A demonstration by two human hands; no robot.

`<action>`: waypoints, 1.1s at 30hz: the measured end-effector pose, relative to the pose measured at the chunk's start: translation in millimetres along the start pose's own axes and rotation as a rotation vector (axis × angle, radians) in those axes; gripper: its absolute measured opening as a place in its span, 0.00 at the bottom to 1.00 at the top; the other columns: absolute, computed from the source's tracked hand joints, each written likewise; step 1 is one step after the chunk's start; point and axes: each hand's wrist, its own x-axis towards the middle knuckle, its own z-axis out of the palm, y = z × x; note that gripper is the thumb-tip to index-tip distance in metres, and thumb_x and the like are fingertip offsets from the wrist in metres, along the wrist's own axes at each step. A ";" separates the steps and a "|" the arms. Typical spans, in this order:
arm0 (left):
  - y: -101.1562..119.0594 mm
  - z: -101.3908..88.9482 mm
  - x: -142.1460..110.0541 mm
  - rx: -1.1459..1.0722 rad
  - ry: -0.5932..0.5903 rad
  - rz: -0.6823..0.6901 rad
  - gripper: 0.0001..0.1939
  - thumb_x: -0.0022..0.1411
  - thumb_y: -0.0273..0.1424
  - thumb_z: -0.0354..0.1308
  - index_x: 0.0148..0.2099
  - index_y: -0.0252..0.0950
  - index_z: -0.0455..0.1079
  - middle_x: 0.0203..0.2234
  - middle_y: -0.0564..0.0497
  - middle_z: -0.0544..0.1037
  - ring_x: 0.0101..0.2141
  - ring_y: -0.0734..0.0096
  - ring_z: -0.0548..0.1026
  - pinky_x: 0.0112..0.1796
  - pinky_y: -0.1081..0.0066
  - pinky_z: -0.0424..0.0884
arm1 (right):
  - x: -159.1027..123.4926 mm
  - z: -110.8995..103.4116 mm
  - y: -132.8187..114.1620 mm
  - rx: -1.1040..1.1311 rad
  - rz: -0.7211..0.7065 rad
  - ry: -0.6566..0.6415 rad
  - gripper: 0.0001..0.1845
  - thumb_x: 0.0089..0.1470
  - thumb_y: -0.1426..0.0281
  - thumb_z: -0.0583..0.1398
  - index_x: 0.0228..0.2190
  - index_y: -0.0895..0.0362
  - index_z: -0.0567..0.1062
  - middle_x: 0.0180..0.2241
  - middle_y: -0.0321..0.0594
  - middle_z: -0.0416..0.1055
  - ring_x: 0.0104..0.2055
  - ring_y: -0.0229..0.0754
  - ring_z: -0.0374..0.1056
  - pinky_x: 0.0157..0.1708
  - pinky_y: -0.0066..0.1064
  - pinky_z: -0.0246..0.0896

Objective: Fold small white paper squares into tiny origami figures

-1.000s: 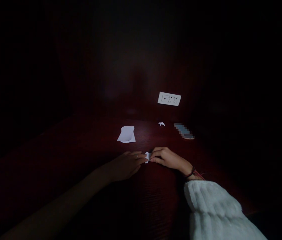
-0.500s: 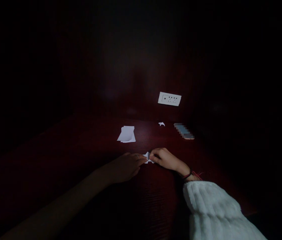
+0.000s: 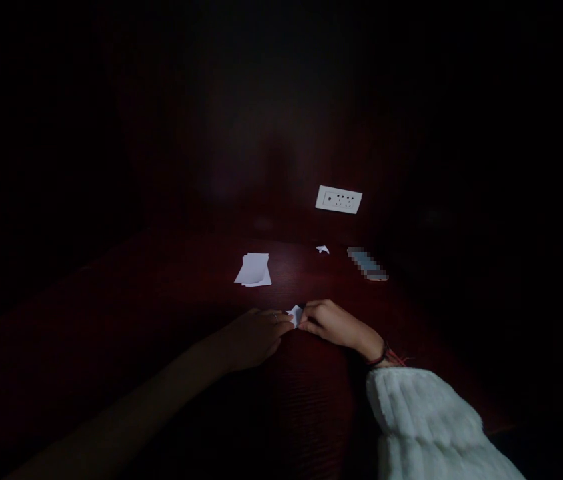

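A small piece of white folded paper [image 3: 295, 316] lies on the dark red table between my hands. My left hand [image 3: 256, 338], a ring on one finger, reaches in from the left with its fingers stretched out, their tips resting on the paper's left side. From the other side my right hand [image 3: 334, 323] is closed, with thumb and fingertips pinching the paper's right edge. These fingers hide part of the paper, so its exact folds cannot be made out.
Beyond my left hand is a small stack of white paper sheets [image 3: 253, 269]. A small folded white paper piece [image 3: 322, 249] lies near the wall, left of a phone [image 3: 367, 264] with a blurred screen. A white socket panel [image 3: 338, 199] is on the wall. The surroundings are very dark.
My right hand's fingers have shifted slightly along the folded paper, and the paper's visible outline has changed from a narrow strip to a pointed shape. My left fingers stay on it.
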 end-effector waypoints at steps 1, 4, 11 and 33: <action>0.2 0.1 0.4 -0.002 0.000 -0.002 0.19 0.56 0.27 0.42 0.51 0.42 0.53 0.49 0.53 0.60 0.48 0.67 0.59 0.43 0.65 0.56 | 0.4 1.2 0.4 -0.008 0.026 0.006 0.07 0.48 0.73 0.53 0.28 0.61 0.70 0.28 0.41 0.67 0.31 0.34 0.62 0.32 0.23 0.53; -1.1 1.1 0.7 -0.016 -0.007 0.007 0.19 0.56 0.27 0.42 0.51 0.42 0.53 0.49 0.52 0.60 0.48 0.67 0.58 0.44 0.65 0.55 | 1.4 5.2 2.6 0.009 0.087 0.018 0.08 0.49 0.73 0.51 0.29 0.61 0.70 0.29 0.41 0.68 0.30 0.34 0.62 0.31 0.22 0.52; -3.0 2.3 -1.1 -0.024 -0.021 0.002 0.20 0.56 0.28 0.43 0.52 0.40 0.51 0.50 0.51 0.58 0.49 0.66 0.57 0.45 0.64 0.54 | 2.3 6.9 6.6 0.047 0.139 0.020 0.09 0.48 0.72 0.50 0.28 0.60 0.70 0.24 0.37 0.68 0.24 0.31 0.60 0.25 0.20 0.51; 0.6 2.5 6.9 -0.007 -0.070 -0.051 0.26 0.51 0.22 0.42 0.52 0.45 0.52 0.51 0.56 0.58 0.49 0.68 0.57 0.44 0.64 0.56 | 1.4 9.7 5.8 0.098 0.143 0.114 0.06 0.48 0.73 0.53 0.29 0.60 0.68 0.23 0.35 0.66 0.24 0.30 0.60 0.25 0.20 0.52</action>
